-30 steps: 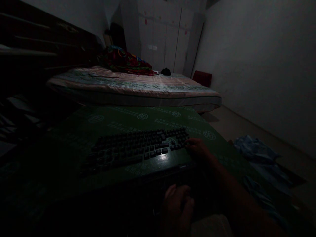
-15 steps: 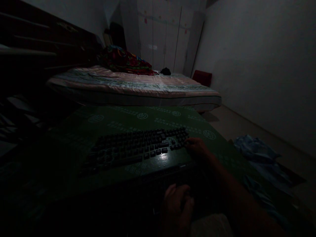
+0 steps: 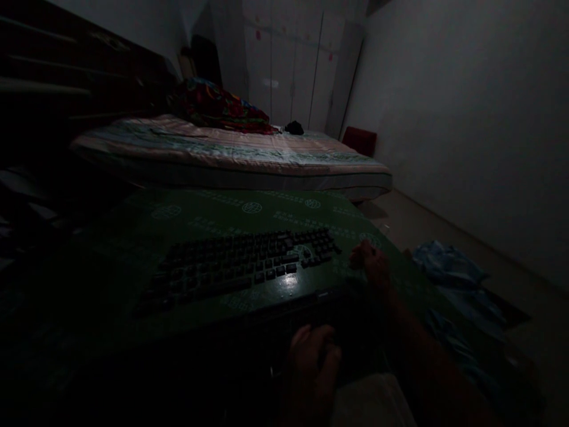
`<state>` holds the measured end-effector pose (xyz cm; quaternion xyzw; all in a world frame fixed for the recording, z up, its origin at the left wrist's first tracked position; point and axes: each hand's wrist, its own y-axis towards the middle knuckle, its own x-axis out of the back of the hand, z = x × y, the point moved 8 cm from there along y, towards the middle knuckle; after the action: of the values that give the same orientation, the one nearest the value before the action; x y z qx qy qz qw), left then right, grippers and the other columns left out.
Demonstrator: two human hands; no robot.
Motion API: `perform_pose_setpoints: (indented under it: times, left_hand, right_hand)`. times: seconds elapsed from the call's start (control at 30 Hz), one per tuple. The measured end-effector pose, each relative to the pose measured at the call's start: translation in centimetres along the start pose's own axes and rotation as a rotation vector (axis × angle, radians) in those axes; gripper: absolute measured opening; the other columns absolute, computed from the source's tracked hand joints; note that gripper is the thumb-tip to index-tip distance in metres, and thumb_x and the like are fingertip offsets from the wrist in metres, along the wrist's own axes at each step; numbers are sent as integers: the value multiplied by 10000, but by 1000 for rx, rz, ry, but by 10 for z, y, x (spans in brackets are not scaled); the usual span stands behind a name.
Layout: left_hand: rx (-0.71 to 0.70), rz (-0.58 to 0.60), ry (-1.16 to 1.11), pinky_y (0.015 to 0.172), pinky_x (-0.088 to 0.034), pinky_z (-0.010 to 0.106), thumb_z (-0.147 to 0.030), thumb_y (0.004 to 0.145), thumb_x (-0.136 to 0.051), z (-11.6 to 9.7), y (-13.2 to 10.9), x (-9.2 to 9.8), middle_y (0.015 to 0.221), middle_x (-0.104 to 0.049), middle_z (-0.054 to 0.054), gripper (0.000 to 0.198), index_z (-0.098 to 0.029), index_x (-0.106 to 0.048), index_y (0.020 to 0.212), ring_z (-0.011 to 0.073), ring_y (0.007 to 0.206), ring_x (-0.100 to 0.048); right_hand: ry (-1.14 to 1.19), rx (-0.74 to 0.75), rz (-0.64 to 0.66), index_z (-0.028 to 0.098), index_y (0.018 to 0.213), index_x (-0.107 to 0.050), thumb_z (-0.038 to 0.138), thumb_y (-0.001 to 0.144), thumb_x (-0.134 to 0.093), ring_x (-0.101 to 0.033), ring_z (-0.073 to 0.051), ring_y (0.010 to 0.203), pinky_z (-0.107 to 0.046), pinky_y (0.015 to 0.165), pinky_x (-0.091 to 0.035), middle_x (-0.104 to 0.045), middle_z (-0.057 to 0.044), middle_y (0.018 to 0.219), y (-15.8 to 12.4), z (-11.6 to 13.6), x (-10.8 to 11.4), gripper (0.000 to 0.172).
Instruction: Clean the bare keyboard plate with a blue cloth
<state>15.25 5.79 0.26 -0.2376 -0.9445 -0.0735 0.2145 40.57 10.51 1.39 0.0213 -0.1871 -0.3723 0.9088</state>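
Observation:
The room is very dark. Rows of black keyboard keys (image 3: 240,267) lie on a green printed table cover (image 3: 253,210). My right hand (image 3: 371,265) hovers just past the right end of the keys, apart from them, its fingers drawn together in a pinch; what they hold is too dark to see. My left hand (image 3: 313,362) is low at the table's near edge, with curled fingers over a dark shape I cannot make out. A pale object (image 3: 371,403) sits under my forearm.
A bed (image 3: 231,154) with a striped sheet stands behind the table, with a bright red patterned bundle (image 3: 217,107) on it. Blue cloth (image 3: 444,267) lies on the floor at the right. White wardrobe doors (image 3: 293,71) fill the back wall. Dark shelving is at the left.
My right hand has left the right end of the keys and moved right, with the fingers drawn together. The view shifted slightly. My left hand stays low.

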Motion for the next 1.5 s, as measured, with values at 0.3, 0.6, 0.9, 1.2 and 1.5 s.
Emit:
perform_pose_setpoints:
  times: [0.3,0.6,0.9,1.2,1.5]
  left_hand:
    - [-15,9,-71,886,-482,394,-303,787,-496,-4,3,-1,969,-686,74,287,-197,-678,981,249,981,-612]
    - [-41,7,-62,849,-485,388,-283,782,-476,-5,6,-3,959,-670,78,289,-180,-665,974,237,941,-611]
    - [-47,-20,-136,832,-480,381,-259,770,-506,-2,8,-4,932,-665,64,266,-187,-659,975,226,906,-616]
    - [18,-20,-256,826,-490,376,-266,785,-526,4,8,-6,974,-683,86,278,-180,-639,1025,222,912,-641]
    - [-13,-29,-235,831,-493,370,-254,783,-530,2,9,-5,984,-673,75,267,-191,-642,1017,215,922,-636]
  right_hand:
    - [-111,-37,-97,191,611,-611,789,731,-311,-478,-135,402,-247,388,-337,-485,-5,436,-64,8,51,680]
    - [141,-165,39,185,875,-571,575,697,-618,-553,-152,449,-260,428,-427,-622,-5,584,-117,3,57,431]
    - [128,-173,177,179,843,-585,411,740,-645,-518,-110,434,-219,427,-404,-612,21,557,-140,15,57,261]
    - [-68,-67,292,186,794,-705,314,739,-640,-569,-122,606,-217,540,-426,-672,-2,703,-145,26,49,154]
    - [-140,-66,354,168,656,-672,327,730,-618,-552,-127,566,-207,494,-404,-624,9,601,-143,37,40,183]
